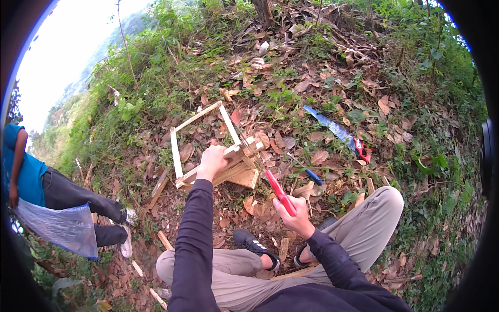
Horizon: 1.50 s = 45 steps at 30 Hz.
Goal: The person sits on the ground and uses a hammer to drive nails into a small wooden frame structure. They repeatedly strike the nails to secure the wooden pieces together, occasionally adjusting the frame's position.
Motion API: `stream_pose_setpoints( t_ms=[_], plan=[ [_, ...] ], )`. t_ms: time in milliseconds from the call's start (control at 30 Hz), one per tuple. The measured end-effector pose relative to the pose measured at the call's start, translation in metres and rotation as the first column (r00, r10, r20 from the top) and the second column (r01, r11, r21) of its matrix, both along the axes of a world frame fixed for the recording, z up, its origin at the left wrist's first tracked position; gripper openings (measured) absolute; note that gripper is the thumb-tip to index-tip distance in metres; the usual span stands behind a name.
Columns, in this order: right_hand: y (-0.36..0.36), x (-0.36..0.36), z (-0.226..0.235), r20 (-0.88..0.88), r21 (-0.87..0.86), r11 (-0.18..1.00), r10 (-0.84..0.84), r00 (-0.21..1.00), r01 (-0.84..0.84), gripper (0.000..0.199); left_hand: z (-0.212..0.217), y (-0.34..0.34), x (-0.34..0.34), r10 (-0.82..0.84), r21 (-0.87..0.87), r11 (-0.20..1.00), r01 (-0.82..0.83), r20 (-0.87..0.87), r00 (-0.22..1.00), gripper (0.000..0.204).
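Observation:
My left hand (212,162) is closed around a slat of a small wooden frame (176,151), built of pale sticks with several boards stacked at its near side. In my right hand (296,216) is a red-handled tool (280,193), its handle slanting up and left toward the frame's right corner. A thin dark metal part runs on from that handle beside the boards; its working end is too unclear to name. Right of the frame, a blue-handled screwdriver (313,177) lies on the leaves. Farther off rests a handsaw (332,127) with a blue blade and red handle.
I sit on leaf-strewn ground with knees bent. Wood offcuts (158,188) lie around the frame and my shoes. At the left stands another person (28,169) holding a clear plastic sheet (57,226) with a blue edge. Green plants and a tree trunk (263,11) rise beyond.

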State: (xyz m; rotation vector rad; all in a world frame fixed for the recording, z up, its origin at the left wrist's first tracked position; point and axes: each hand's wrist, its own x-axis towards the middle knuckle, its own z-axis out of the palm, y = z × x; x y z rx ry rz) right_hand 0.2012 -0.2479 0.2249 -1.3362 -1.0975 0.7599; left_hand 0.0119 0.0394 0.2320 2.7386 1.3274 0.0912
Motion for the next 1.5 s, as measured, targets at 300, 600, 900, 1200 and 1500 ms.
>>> stream_pose_setpoints(
  t_ms=[300, 600, 900, 1200, 1500],
  plan=[
    [-0.003, -0.013, 0.006, 0.026, 0.003, 0.998, -0.067, 0.997, 0.066, 0.028, -0.007, -0.001, 0.011, 0.026, 0.048, 0.999, -0.022, -0.078, 0.997, 0.028],
    [-0.003, -0.018, 0.025, 0.281, 0.12, 0.992, -0.081, 0.956, 0.049, 0.017, -0.009, -0.005, 0.035, 0.14, 0.061, 0.989, -0.136, -0.057, 0.989, 0.011],
    [-0.005, -0.017, 0.048, -0.128, -0.154, 0.988, -0.031, 0.991, 0.011, 0.045, -0.024, -0.023, 0.041, 0.031, 0.127, 0.992, -0.014, -0.137, 0.99, 0.01],
    [-0.012, -0.026, 0.055, -0.059, -0.103, 0.992, -0.082, 0.995, 0.076, 0.03, -0.03, -0.025, 0.036, -0.016, 0.175, 0.983, 0.056, -0.22, 0.975, 0.015],
    [-0.019, -0.028, 0.064, 0.004, -0.132, 0.99, -0.049, 0.999, 0.049, 0.03, -0.031, -0.016, 0.034, 0.092, 0.216, 0.974, -0.066, -0.116, 0.989, 0.011]
  ],
)
